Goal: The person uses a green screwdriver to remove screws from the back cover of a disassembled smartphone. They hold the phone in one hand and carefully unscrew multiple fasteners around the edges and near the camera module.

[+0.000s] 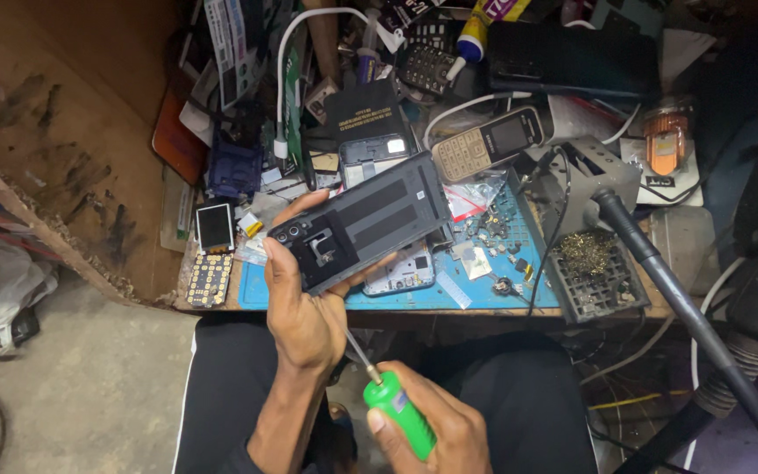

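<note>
At about nine o'clock on the cluttered desk [449, 297], a small loose screen module [215, 226] stands just above a keypad board [210, 279] at the desk's near left edge; a nudge from the forearm could, I judge, tip either onto the floor. The left hand [302, 307] wraps the camera end of an opened smartphone [361, 224], back cover off, dark inner plate facing up, held tilted over the blue work mat [493, 294] near the centre. That grip looks one-sided, so the phone may twist or slip when pressed. At six o'clock, over the lap, the right hand [436, 430] is closed around a green-handled screwdriver [388, 391], its thin shaft pointing up toward the left palm; a slip could jab the palm or scratch the plate. Toward three o'clock, tiny loose parts [489, 233] lie scattered on the mat beside a soldering iron stand [594, 263], where they are easily swept away.
</note>
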